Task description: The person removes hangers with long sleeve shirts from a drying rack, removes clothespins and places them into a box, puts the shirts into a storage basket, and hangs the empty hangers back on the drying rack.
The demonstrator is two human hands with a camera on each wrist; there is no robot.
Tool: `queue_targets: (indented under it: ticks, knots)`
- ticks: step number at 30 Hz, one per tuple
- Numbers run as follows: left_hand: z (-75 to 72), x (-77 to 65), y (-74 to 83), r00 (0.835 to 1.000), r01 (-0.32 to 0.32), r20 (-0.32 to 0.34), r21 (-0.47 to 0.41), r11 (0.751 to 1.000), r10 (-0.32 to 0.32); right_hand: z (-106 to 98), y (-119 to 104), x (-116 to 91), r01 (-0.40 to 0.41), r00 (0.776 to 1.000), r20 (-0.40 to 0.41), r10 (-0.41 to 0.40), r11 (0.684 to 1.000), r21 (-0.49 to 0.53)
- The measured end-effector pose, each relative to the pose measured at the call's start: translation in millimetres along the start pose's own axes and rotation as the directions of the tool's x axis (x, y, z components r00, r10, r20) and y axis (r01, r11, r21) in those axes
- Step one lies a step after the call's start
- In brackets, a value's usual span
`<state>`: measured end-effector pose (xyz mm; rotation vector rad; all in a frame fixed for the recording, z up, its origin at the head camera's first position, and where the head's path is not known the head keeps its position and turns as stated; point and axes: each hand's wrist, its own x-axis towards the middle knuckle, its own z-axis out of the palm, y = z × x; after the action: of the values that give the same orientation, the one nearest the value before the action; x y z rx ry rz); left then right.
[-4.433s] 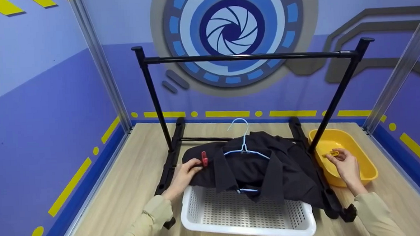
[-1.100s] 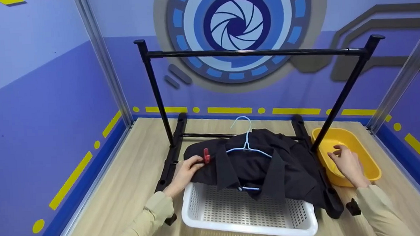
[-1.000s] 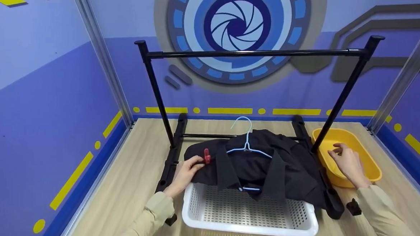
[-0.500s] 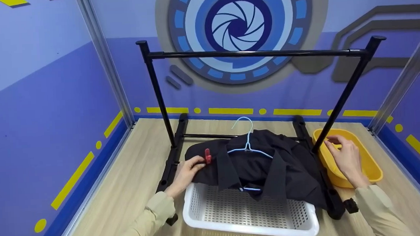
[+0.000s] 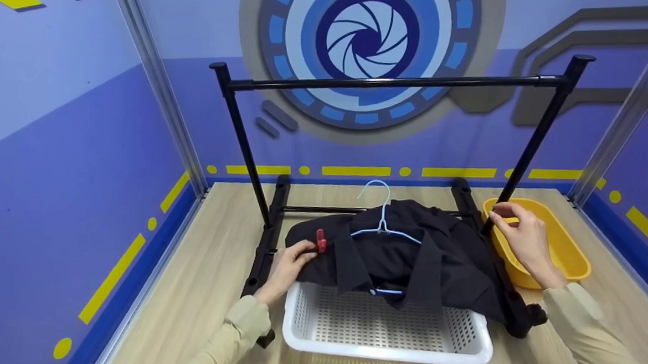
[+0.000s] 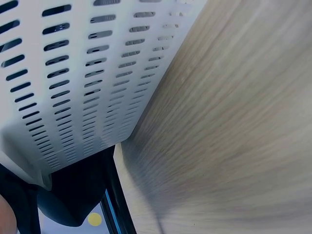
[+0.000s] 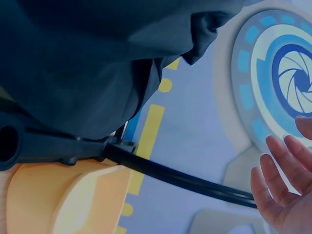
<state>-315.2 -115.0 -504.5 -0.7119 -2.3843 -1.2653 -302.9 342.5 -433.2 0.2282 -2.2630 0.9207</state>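
Observation:
A black collared shirt [image 5: 461, 258] lies over the back of a white basket [image 5: 389, 361], with a light blue hanger [image 5: 383, 223] inside its neck. My left hand [image 5: 284, 270] grips the shirt's shoulder at the left. Right beside its fingertips, a red clothespin [image 5: 321, 241] stands on the cloth. My right hand [image 5: 524, 241] is over the inner edge of the yellow bin [image 5: 569, 255], by the rack's right post. Its fingers [image 7: 278, 170] are loosely bent and apart in the right wrist view, with no object visible between them. In the left wrist view the basket's side [image 6: 87, 73] hides most of the left hand.
A black garment rack [image 5: 391, 82] stands behind and around the basket, its feet [image 5: 262, 268] on either side. The wooden tabletop [image 5: 195, 255] meets printed walls at the back and sides. The shirt's right side lies against the rack's right foot.
A yellow clothespin was in my right hand earlier and is no longer visible there. That hand has since shifted left, toward the rack post. My left hand keeps its place on the shirt.

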Motion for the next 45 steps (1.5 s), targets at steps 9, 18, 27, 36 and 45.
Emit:
queue_targets:
  ticks: [9, 18, 27, 36, 45]
  knots:
    - [1.9, 2.3, 0.5, 1.000, -0.012, -0.009, 0.020, 1.000, 0.012, 9, -13, 0, 0.036, 0.999, -0.021, -0.036, 0.999, 0.010]
    - [1.4, 2.1, 0.9, 1.000, -0.005, -0.004, 0.037, 0.999, 0.005, 18, -30, 4, 0.075, 0.997, -0.010, -0.075, 0.995, 0.067]
    - [0.5, 1.3, 0.3, 1.000, -0.009, -0.008, 0.024, 1.000, 0.010, 28, -45, 4, 0.098, 0.995, 0.005, -0.099, 0.988, 0.122]
    - [2.4, 1.4, 1.2, 1.000, 0.007, 0.001, 0.018, 1.000, -0.007, 37, -57, 3, 0.115, 0.992, 0.023, -0.120, 0.980, 0.164]
    - [1.7, -0.2, -1.1, 1.000, -0.004, -0.014, 0.021, 1.000, 0.005, 47, -74, 3, 0.210, 0.972, 0.064, -0.224, 0.961, 0.180]
